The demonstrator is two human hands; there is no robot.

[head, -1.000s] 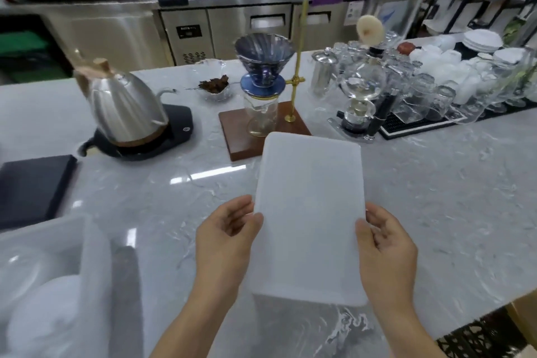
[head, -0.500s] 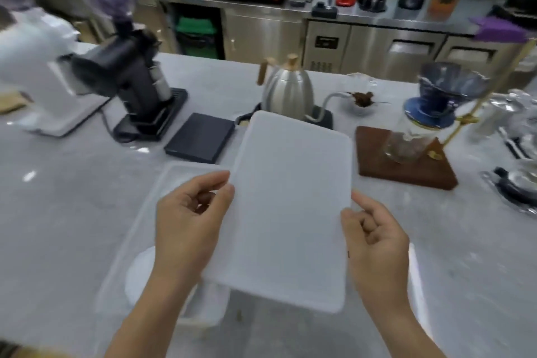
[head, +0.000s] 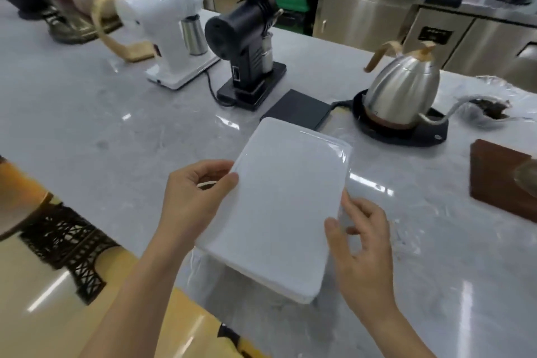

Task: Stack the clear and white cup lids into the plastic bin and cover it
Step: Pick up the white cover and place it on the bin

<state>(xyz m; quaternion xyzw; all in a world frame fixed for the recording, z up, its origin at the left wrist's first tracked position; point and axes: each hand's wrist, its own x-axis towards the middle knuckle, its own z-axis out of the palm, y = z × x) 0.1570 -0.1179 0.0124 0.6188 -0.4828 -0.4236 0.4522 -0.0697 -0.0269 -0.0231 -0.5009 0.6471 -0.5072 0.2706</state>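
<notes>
1. Both hands had a grip on the white bin cover (head: pixel 284 206): left hand (head: pixel 194 200) pinched its left edge, thumb on top; right hand (head: pixel 360 241) touched its right edge with fingers loosely spread.
2. Under the grip, the plastic bin (head: pixel 293 295) sat on the marble bench (head: pixel 101 125), the cover lying over it.
3. Beyond the grip stood a steel kettle (head: pixel 404 90) and a black grinder (head: pixel 247 46).

Frosted translucent white on the flat rectangular plastic bin cover (head: pixel 286 206). Pale grey marble veining, with glossy white glints, across the stone desk (head: pixel 116 125). Plain white on the left coffee grinder (head: pixel 170 35); matte black on the grinder beside it (head: pixel 247 46). Brushed silver with tan wooden handle and knob on the gooseneck kettle (head: pixel 402 90), over a black round base (head: pixel 406 131). Black flat square scale (head: pixel 299 109). Dark reddish-brown wooden stand (head: pixel 499 177). Glossy yellow floor (head: pixel 72 285).
</notes>
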